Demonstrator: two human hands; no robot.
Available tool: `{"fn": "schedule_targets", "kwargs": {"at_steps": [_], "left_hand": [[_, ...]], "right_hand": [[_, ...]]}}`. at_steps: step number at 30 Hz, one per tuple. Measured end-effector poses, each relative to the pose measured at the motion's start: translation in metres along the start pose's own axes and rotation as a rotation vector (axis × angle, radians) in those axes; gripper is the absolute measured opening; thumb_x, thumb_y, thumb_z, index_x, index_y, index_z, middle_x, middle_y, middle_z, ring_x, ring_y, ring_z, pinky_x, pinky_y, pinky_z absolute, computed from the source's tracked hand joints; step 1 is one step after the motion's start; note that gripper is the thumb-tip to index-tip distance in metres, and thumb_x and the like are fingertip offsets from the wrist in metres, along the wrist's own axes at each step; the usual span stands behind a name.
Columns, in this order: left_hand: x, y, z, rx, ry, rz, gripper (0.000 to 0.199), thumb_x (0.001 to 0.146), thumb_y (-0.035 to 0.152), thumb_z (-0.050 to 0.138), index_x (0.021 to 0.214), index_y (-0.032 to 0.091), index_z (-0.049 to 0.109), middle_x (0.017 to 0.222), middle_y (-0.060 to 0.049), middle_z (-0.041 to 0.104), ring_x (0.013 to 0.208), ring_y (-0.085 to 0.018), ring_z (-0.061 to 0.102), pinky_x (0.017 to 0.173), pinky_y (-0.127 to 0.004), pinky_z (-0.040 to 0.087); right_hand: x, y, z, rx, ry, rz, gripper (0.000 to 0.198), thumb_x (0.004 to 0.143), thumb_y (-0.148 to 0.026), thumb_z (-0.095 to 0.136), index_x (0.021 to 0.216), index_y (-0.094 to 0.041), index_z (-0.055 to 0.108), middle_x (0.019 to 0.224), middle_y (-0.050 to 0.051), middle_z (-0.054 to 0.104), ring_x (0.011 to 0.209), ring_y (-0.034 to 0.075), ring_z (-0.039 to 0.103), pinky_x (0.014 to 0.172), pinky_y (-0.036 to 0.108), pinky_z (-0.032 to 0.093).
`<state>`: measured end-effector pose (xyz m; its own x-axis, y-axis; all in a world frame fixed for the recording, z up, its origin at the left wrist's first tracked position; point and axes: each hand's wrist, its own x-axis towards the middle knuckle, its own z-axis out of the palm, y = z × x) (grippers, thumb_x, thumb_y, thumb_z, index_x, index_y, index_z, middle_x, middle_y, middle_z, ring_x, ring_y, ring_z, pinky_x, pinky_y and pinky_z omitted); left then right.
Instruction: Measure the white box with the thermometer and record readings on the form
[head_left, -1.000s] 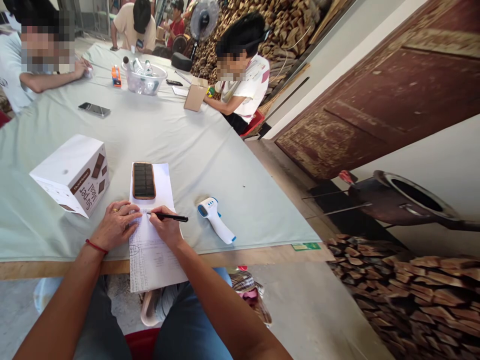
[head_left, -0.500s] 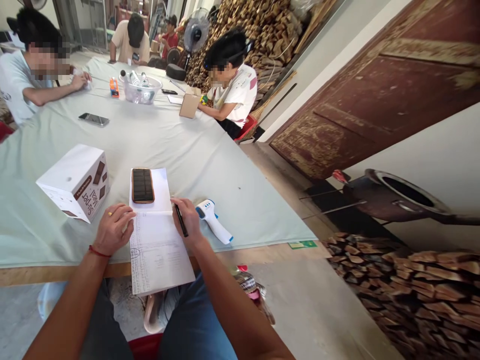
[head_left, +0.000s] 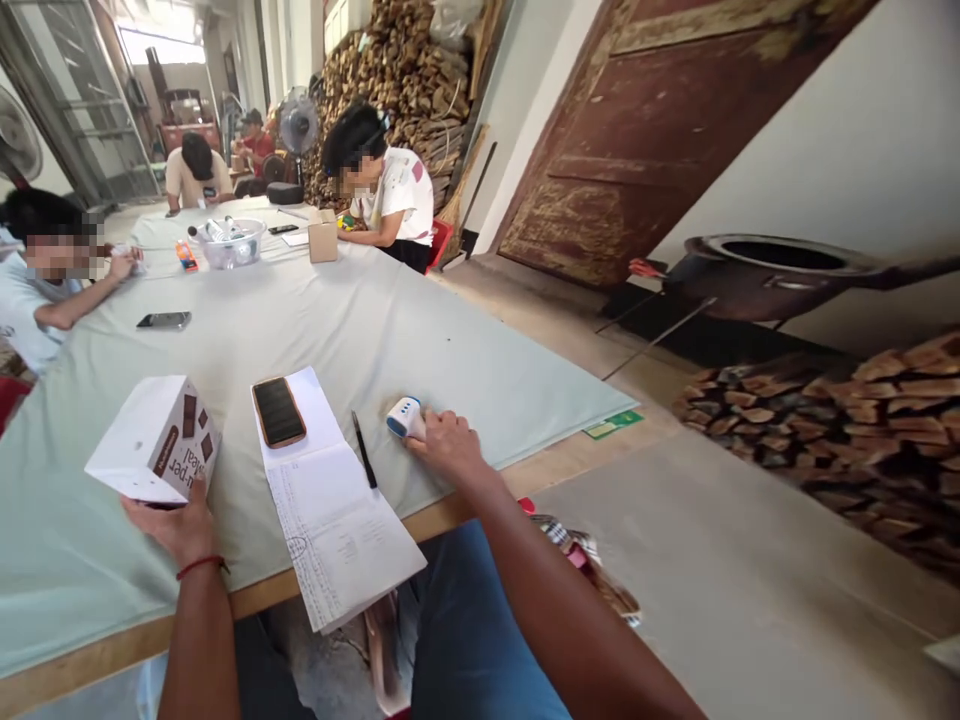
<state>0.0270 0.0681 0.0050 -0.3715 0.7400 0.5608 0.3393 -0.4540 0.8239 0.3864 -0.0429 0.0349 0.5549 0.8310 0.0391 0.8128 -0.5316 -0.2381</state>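
My left hand point(head_left: 180, 525) grips the near lower end of a white printed box point(head_left: 142, 440), its thumb against the lettered side and its other fingers partly hidden. My right hand point(head_left: 450, 445) is closed round the handle of a white and blue infrared thermometer point(head_left: 406, 415), whose head points away to the left. Between my hands lies an open paper booklet point(head_left: 352, 530) with handwriting, its near part hanging past the table edge. On its far page rests a phone point(head_left: 280, 411) with an orange-brown rim. A black pen point(head_left: 364, 450) lies along the booklet's right side.
The cloth-covered table point(head_left: 247, 350) reaches away to several seated people. Farther off are another phone point(head_left: 164, 320), a clear plastic basin point(head_left: 232, 250) and a cardboard box point(head_left: 322, 236). A green card point(head_left: 612, 424) lies at the right corner. Stacked firewood point(head_left: 810, 440) stands right.
My right hand has let go of the pen and taken hold of the thermometer. My left hand has moved from the booklet to the white box. The view has shifted.
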Motion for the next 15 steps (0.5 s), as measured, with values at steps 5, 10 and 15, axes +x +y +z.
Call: {"fn": "schedule_targets", "kwargs": {"at_steps": [5, 10, 15], "left_hand": [[-0.008, 0.026, 0.003, -0.080, 0.199, -0.147, 0.075, 0.077, 0.051, 0.071, 0.137, 0.017, 0.042, 0.132, -0.015, 0.055, 0.119, -0.027, 0.058, 0.108, -0.049, 0.047], [-0.012, 0.031, -0.001, 0.023, 0.054, -0.196, 0.059, 0.084, 0.057, 0.059, 0.126, 0.016, 0.058, 0.113, -0.011, 0.065, 0.101, -0.022, 0.061, 0.100, -0.044, 0.049], [-0.013, 0.024, -0.001, 0.059, 0.043, -0.172, 0.056, 0.087, 0.059, 0.053, 0.124, 0.017, 0.060, 0.107, -0.010, 0.066, 0.093, -0.020, 0.060, 0.091, -0.037, 0.049]], "right_hand": [[0.000, -0.015, -0.008, 0.258, -0.049, -0.025, 0.034, 0.084, -0.032, 0.065, 0.113, -0.013, 0.064, 0.110, 0.017, 0.061, 0.101, 0.028, 0.061, 0.083, 0.034, 0.045], [-0.038, -0.094, -0.016, 1.155, -0.084, -0.299, 0.027, 0.075, -0.038, 0.061, 0.093, -0.018, 0.066, 0.095, 0.006, 0.066, 0.087, 0.020, 0.061, 0.077, 0.030, 0.047], [-0.087, -0.172, -0.004, 1.657, -0.554, -0.294, 0.034, 0.078, -0.051, 0.050, 0.070, -0.018, 0.057, 0.060, 0.000, 0.057, 0.052, 0.011, 0.048, 0.054, 0.024, 0.039]]}}
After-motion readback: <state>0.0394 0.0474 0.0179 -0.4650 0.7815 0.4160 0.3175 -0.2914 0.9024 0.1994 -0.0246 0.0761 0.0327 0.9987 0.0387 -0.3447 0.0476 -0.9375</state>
